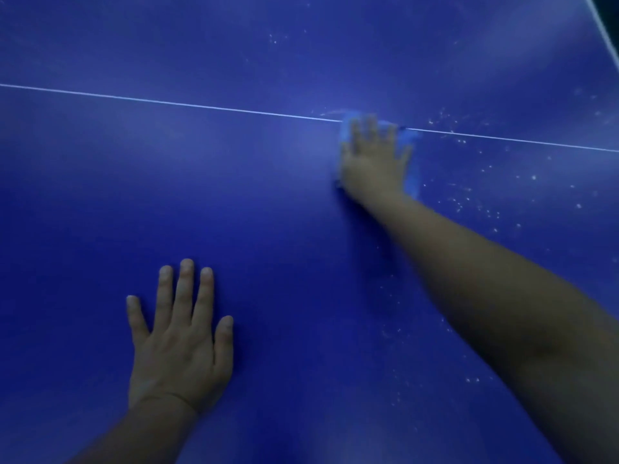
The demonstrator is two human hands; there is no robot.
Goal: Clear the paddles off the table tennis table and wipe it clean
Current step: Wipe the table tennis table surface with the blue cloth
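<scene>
The blue table tennis table (261, 202) fills the view, crossed by a thin white line (167, 102). My right hand (373, 159) lies flat with fingers spread, pressing a light blue cloth (412, 177) onto the table right at the white line; the hand looks motion-blurred. Most of the cloth is hidden under the palm. My left hand (181, 339) rests flat on the table near me, fingers straight, holding nothing. No paddles are in view.
White specks and dust (469, 199) are scattered over the table to the right of my right hand and along my forearm. The table's white edge line (603, 25) runs down the top right corner, with darkness beyond it.
</scene>
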